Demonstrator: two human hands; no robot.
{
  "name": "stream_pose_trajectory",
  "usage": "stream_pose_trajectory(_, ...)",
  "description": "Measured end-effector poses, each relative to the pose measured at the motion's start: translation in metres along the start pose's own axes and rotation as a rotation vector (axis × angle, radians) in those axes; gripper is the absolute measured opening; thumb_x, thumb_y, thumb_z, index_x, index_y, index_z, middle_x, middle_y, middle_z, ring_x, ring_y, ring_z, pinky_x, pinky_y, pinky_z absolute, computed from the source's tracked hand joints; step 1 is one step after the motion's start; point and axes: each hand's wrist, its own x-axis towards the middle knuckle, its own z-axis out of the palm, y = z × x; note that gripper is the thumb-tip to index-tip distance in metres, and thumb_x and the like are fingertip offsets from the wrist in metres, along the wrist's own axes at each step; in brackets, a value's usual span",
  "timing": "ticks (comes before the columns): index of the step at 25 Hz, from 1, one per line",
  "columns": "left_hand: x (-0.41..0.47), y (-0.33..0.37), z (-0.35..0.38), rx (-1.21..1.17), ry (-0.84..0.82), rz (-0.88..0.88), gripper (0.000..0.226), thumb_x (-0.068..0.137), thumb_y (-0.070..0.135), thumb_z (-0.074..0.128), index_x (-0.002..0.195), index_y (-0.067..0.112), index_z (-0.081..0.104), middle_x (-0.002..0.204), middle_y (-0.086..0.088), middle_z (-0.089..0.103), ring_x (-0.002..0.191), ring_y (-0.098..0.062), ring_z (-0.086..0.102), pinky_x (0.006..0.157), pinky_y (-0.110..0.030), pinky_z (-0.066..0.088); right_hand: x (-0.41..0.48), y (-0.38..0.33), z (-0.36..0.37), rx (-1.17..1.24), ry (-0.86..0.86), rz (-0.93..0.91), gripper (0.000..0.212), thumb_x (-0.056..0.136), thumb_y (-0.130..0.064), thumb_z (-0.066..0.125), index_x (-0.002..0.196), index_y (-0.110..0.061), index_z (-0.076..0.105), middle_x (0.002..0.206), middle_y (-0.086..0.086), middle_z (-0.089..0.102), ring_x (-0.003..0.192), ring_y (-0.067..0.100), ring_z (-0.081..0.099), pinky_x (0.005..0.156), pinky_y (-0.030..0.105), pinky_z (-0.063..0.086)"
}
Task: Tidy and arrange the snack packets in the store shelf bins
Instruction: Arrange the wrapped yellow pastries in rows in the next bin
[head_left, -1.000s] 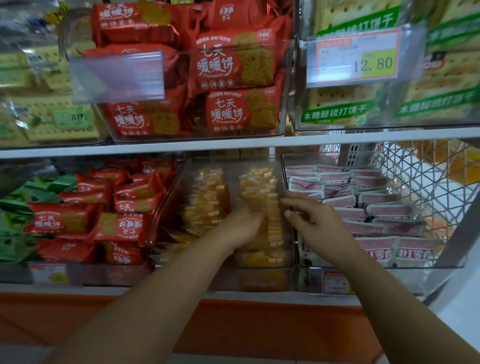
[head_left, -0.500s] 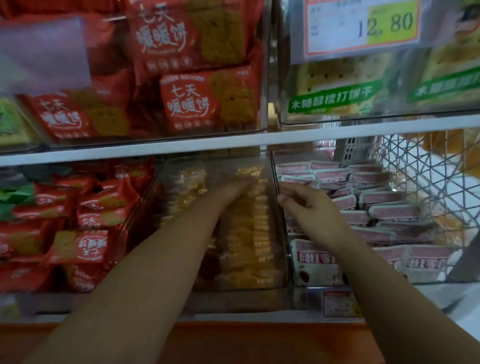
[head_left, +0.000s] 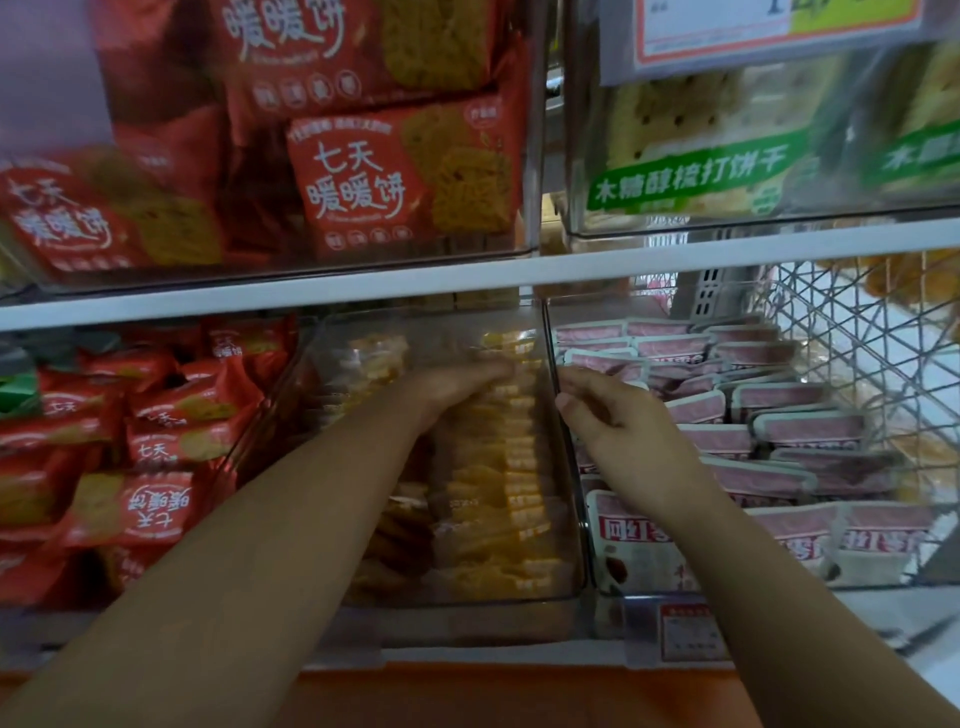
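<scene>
- Yellow packets (head_left: 498, 467) lie under the left hand (head_left: 457, 387): fingers stretched flat, tips on the far end of the row, gripping nothing. It is likely pressing the stack straight.
- Right hand (head_left: 618, 426): fingers curled, tips at the right wall of the clear bin (head_left: 457, 603). Pinching or only touching, cannot tell; probably steadying the bin.
- Yellow packets stand in rows inside that middle bin on the lower shelf. The right row is neat, the left looser.
- Neighbours: red packets (head_left: 156, 457) in the left bin, pink packets (head_left: 779, 431) on the right, wire basket (head_left: 857, 332) beyond.
- Shelf board (head_left: 363, 283) sits low over the bin and crowds reach to the back. Price tag (head_left: 685, 631) at the front edge.
</scene>
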Motion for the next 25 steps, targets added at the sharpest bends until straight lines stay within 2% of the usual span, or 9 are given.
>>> stream_pose_trajectory(2,0.004,0.000,-0.002,0.019,0.020,0.010,0.034,0.074,0.043,0.075,0.097,0.022,0.061,0.109,-0.008,0.065,0.098,-0.023,0.064,0.089,-0.037,0.052,0.001,0.001,0.001,0.009,0.000,0.001,0.026,0.095,-0.025,0.048,0.117,-0.029,0.062,0.106,-0.012,0.064,0.098,0.003,0.056,0.077,0.005,0.038)
stream_pose_trajectory(5,0.014,-0.007,-0.002,0.113,0.041,0.067,0.114,0.037,0.073,0.079,0.133,0.021,0.046,0.127,-0.005,0.058,0.109,-0.025,0.059,0.093,-0.044,0.051,0.001,0.002,0.002,0.033,0.015,0.016,0.026,0.094,-0.025,0.049,0.115,-0.029,0.062,0.107,-0.009,0.066,0.099,0.005,0.059,0.081,0.017,0.044)
stream_pose_trajectory(7,0.019,-0.013,-0.002,0.155,0.056,0.074,0.129,0.029,0.083,0.072,0.141,0.030,0.035,0.138,-0.003,0.049,0.118,-0.028,0.053,0.096,-0.046,0.047,0.000,0.000,0.003,0.037,0.012,0.016,0.026,0.094,-0.025,0.049,0.116,-0.029,0.062,0.107,-0.009,0.067,0.099,0.005,0.059,0.084,0.020,0.045)
stream_pose_trajectory(11,0.005,-0.001,0.000,0.237,0.094,0.118,0.112,0.060,0.072,0.065,0.149,0.023,0.019,0.147,-0.005,0.038,0.128,-0.029,0.042,0.103,-0.043,0.040,0.000,-0.001,0.002,0.028,0.033,0.036,0.028,0.094,-0.025,0.050,0.120,-0.024,0.061,0.112,-0.004,0.067,0.103,0.010,0.060,0.090,0.027,0.046)
stream_pose_trajectory(15,-0.012,-0.003,-0.001,0.355,0.172,0.250,0.076,0.087,0.053,0.055,0.149,0.024,0.021,0.157,-0.005,0.015,0.141,-0.028,0.024,0.113,-0.044,0.026,-0.004,-0.003,0.000,-0.006,0.006,0.024,0.028,0.095,-0.024,0.047,0.120,-0.024,0.060,0.102,-0.002,0.067,0.094,0.012,0.061,0.085,0.029,0.046)
stream_pose_trajectory(17,-0.019,-0.009,0.002,0.461,0.172,0.290,0.075,0.089,0.057,0.046,0.150,0.031,0.011,0.157,-0.004,0.015,0.143,-0.028,0.019,0.115,-0.042,0.023,-0.005,-0.005,0.000,-0.032,-0.002,0.008,0.028,0.096,-0.023,0.046,0.120,-0.026,0.060,0.104,0.000,0.068,0.092,0.012,0.060,0.081,0.026,0.044)
stream_pose_trajectory(20,-0.021,-0.009,0.006,0.546,0.075,0.206,0.085,0.084,0.068,0.043,0.150,0.033,0.002,0.158,-0.004,0.012,0.144,-0.026,0.015,0.112,-0.037,0.021,-0.005,-0.005,0.000,-0.034,-0.006,0.001,0.028,0.096,-0.023,0.045,0.121,-0.027,0.059,0.106,0.003,0.069,0.095,0.014,0.061,0.083,0.026,0.044)
stream_pose_trajectory(23,-0.018,0.001,0.007,0.437,-0.023,0.212,0.079,0.085,0.062,0.049,0.149,0.030,0.014,0.152,-0.001,0.031,0.135,-0.021,0.035,0.096,-0.024,0.030,-0.006,-0.004,0.000,-0.040,-0.023,-0.010,0.029,0.097,-0.024,0.044,0.122,-0.029,0.058,0.105,0.002,0.069,0.094,0.013,0.061,0.086,0.029,0.047)
stream_pose_trajectory(25,-0.014,0.006,0.007,0.408,-0.053,0.192,0.076,0.086,0.058,0.052,0.148,0.028,0.020,0.149,-0.001,0.036,0.132,-0.020,0.039,0.091,-0.022,0.028,-0.005,-0.004,0.000,-0.042,-0.015,-0.015,0.029,0.097,-0.024,0.044,0.122,-0.029,0.057,0.106,0.000,0.068,0.094,0.011,0.060,0.086,0.028,0.046)
